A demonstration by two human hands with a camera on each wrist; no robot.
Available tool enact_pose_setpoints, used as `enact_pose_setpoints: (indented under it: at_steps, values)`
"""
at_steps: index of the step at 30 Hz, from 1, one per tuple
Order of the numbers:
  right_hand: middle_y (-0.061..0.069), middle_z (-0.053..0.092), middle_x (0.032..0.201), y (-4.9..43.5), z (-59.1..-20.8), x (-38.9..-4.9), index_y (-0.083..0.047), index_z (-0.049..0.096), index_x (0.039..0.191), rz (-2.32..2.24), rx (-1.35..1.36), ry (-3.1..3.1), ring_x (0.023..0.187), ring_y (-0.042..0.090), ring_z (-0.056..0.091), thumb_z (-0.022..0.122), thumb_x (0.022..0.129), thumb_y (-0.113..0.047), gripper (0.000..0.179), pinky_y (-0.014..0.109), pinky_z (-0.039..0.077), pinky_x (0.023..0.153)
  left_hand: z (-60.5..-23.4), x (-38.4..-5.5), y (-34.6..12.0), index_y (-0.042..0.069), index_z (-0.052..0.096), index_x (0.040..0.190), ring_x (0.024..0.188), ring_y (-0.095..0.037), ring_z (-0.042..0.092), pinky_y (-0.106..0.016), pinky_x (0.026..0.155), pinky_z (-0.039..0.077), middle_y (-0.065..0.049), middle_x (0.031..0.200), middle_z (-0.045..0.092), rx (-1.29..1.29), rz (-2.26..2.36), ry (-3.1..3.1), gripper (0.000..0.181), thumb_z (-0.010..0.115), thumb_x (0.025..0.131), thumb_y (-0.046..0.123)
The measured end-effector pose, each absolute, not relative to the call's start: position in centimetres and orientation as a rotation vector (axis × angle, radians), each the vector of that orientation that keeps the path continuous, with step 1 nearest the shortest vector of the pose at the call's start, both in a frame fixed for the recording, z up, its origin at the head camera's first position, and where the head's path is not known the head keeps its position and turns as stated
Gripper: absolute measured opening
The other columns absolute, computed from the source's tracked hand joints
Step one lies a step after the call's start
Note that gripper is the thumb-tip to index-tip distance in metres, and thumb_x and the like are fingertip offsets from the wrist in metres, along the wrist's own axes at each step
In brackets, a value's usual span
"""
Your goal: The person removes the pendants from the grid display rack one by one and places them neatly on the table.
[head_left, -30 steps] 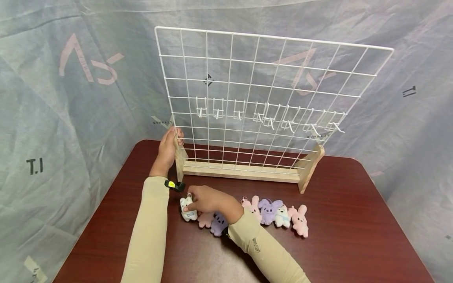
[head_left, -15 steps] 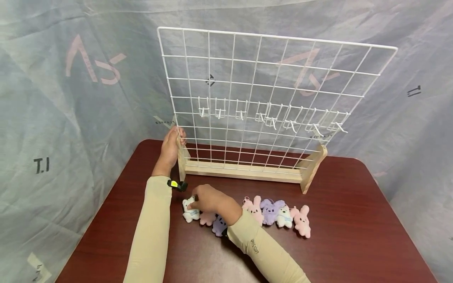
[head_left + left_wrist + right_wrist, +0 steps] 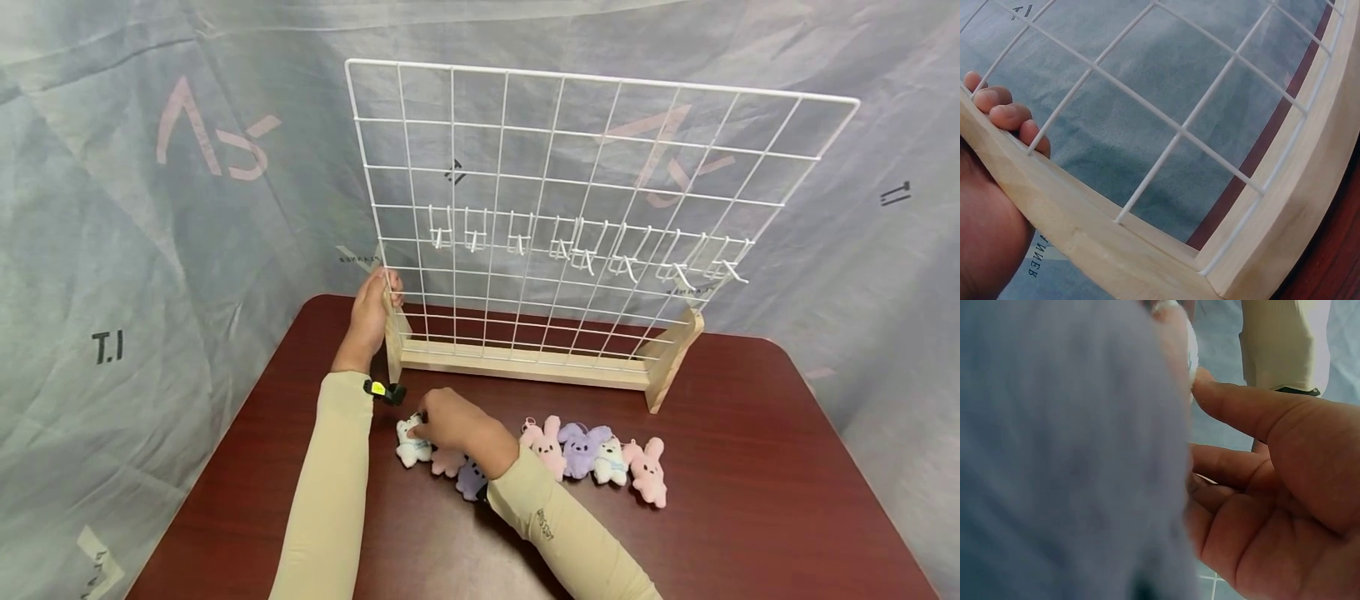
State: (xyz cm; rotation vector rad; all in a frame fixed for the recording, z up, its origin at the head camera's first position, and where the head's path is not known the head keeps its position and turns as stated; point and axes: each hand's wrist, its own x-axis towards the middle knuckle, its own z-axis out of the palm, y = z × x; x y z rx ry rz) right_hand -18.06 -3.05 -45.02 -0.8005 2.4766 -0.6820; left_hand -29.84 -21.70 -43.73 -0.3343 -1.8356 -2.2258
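My left hand (image 3: pixel 369 310) grips the wooden side piece (image 3: pixel 1054 206) of the white wire grid rack (image 3: pixel 510 175), its fingers (image 3: pixel 1011 115) curled around the far side. At the left end of a row of small plush keychains lies a white plush bear keychain (image 3: pixel 411 450). My right hand (image 3: pixel 461 421) pinches it near the head, thumb across its front, the fingertips over its top loop. In the right wrist view the thumb (image 3: pixel 1229 403) meets the bear's white edge, while a blurred purple plush (image 3: pixel 1072 450) covers the left half.
Several white hooks (image 3: pixel 517 242) hang in a row across the grid. Beside the bear lie a pink plush (image 3: pixel 447 462) and a purple plush (image 3: pixel 472 482), partly behind my right hand. Further right are pink bunnies (image 3: pixel 648 473), a purple plush (image 3: pixel 579 450) and a white bear (image 3: pixel 611 462).
The head view has shifted slightly, so everything sits further right. The white bear's top loop, upright before, is now covered by my right fingers. My left hand keeps its grip on the rack.
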Motion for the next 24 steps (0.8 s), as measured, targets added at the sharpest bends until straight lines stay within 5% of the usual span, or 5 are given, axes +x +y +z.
enact_pose_setpoints:
  at_steps: [6, 10, 24]
  values:
    - [-0.007, 0.059, 0.069, -3.0, -44.9, -18.0, -0.008, 0.071, 0.09, -0.697, -0.792, 2.497, 0.056, 0.004, 0.051, 0.078, 0.098, -0.026, 0.02, 0.02, 0.043, 0.057, -43.8, -29.9, -21.8, 0.015, 0.045, 0.09, 0.073, -0.013, 0.037, -0.027, 0.073, 0.034, 0.003, 0.082, 0.04, -0.337, -2.229, -1.852, 0.031, 0.025, 0.114, 0.021]
    - [-0.001, 0.073, 0.089, -3.1, -44.7, -17.9, -0.008, 0.076, 0.108, -0.652, -0.81, 2.513, 0.066, 0.003, 0.058, 0.077, 0.099, -0.024, 0.018, 0.02, 0.049, 0.064, -43.7, -29.8, -21.8, 0.013, 0.044, 0.091, 0.073, -0.014, 0.036, -0.029, 0.073, 0.032, 0.001, 0.082, 0.038, -0.337, -2.223, -1.863, 0.033, 0.022, 0.115, 0.019]
    - [0.006, 0.076, 0.104, -0.3, -42.2, -17.0, -0.003, 0.074, 0.116, -0.734, -1.005, 2.561, 0.086, 0.009, 0.066, 0.069, 0.103, -0.016, 0.019, 0.025, 0.055, 0.077, -42.5, -28.9, -21.1, 0.006, 0.044, 0.09, 0.073, -0.014, 0.038, -0.029, 0.07, 0.034, -0.001, 0.083, 0.04, -0.315, -2.198, -1.828, 0.035, 0.018, 0.113, 0.01]
